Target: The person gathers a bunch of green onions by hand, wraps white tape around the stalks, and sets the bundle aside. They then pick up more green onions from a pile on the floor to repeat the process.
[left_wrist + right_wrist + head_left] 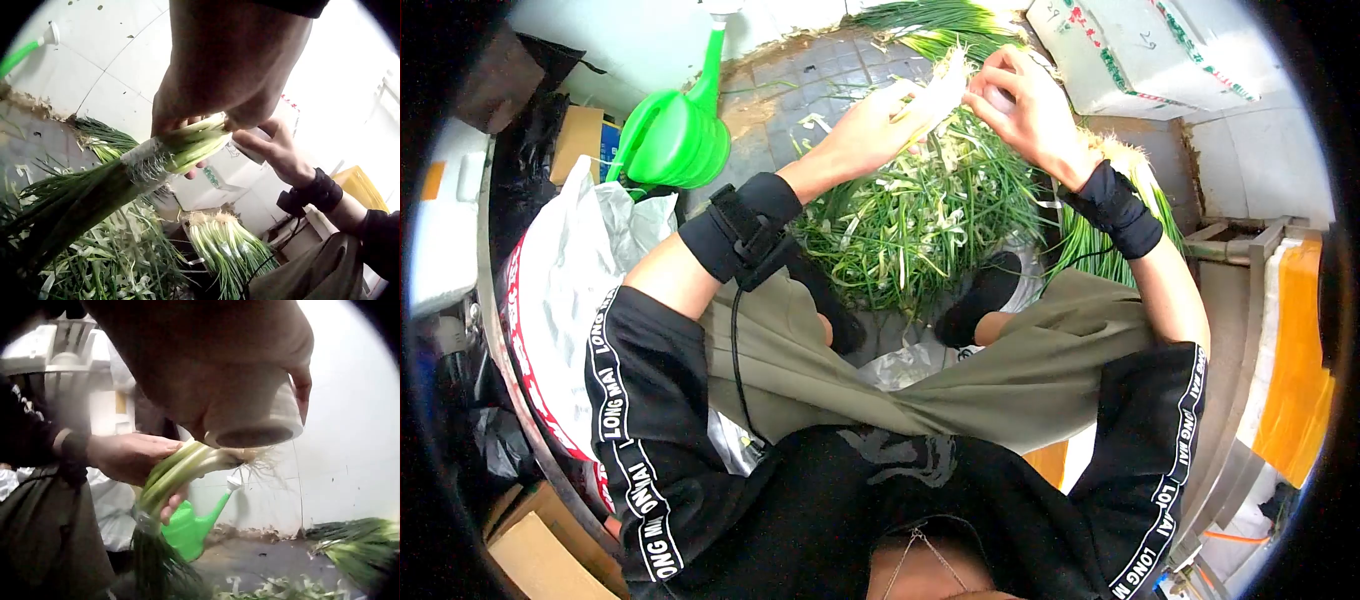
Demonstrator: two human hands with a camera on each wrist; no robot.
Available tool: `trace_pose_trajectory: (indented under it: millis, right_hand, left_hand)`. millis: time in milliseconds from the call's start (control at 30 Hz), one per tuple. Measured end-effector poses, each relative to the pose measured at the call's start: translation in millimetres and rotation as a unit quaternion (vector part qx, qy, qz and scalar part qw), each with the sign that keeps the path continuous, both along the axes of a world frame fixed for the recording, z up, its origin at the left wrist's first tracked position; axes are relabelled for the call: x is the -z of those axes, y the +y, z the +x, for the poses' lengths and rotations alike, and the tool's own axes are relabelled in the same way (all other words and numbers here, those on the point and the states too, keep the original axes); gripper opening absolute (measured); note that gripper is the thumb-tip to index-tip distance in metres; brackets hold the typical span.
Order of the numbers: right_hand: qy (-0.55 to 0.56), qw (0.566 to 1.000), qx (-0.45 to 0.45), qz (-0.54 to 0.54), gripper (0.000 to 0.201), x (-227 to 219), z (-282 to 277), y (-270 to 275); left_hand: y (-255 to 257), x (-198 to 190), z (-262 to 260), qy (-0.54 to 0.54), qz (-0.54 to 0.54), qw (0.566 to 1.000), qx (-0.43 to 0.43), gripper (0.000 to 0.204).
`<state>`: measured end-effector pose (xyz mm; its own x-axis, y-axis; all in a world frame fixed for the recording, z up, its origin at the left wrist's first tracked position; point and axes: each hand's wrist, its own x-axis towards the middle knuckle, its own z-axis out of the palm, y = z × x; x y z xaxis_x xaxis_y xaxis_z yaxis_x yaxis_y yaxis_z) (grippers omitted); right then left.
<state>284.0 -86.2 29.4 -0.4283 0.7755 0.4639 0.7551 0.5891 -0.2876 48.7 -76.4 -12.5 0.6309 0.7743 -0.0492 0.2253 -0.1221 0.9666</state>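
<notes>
My left hand (pixel 862 132) grips a bunch of scallions (pixel 197 147) near the white root end. Clear tape (pixel 149 164) is wound round the stalks just below that hand, and the green leaves hang down past it in the left wrist view. My right hand (pixel 1035 112) holds a roll of tape (pixel 259 412), its fingers curled round the outside and its hollow core facing down. In the right wrist view the roll sits right above the scallions' stringy roots (pixel 259 464). Both hands are raised over the heap of loose leaves.
A heap of scallion leaves and peelings (pixel 920 225) covers the floor between the feet. Scallion bundles (pixel 1155 195) lie at the right, more (pixel 935 20) at the back. A green watering can (pixel 675 140) and white sack (pixel 575 260) stand left, a white box (pixel 1145 55) back right.
</notes>
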Motion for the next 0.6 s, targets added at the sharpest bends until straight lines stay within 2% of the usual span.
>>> trace_pose_trajectory:
  millis: [33,133,300,467,600]
  right_hand:
    - [-0.029,0.999,-0.009,0.045,0.017,-2,1,2]
    - [0.005,0.999,0.015,0.032,0.016,-9,3,5]
    - [0.006,0.996,0.062,0.058,0.016,-18,13,5]
    - [-0.014,0.994,0.071,0.079,0.015,-23,11,0]
    - [-0.018,0.996,0.078,0.027,0.021,-27,1,-8]
  left_hand:
    - [0,1,0,0.003,0.002,1.0,0.001,0.032]
    - [-2,0,0,0.023,-0.005,1.0,-0.006,0.032]
    - [-7,-16,-6,-0.052,-0.097,0.994,0.006,0.032]
    - [-15,-15,-19,-0.027,-0.106,0.994,-0.004,0.031]
    - [-3,-7,-36,-0.048,-0.161,0.983,-0.077,0.03]
